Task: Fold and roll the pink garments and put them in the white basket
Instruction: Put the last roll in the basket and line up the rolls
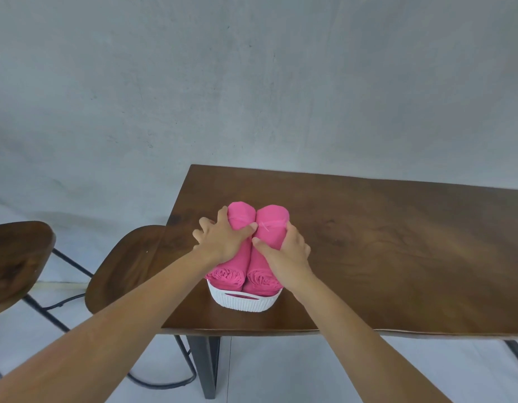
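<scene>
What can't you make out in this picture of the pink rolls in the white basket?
Head view:
The left rolled pink garment and right rolled pink garment: middles covered by the left hand and right hand gripping them.
The white woven plastic basket: inside and far end hidden by those rolls.
The dark brown wooden table: right end cut off by the frame edge.

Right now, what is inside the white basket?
The basket holds two pink rolls side by side: left roll under left hand, right roll under right hand. Anything beneath them is hidden.
</scene>
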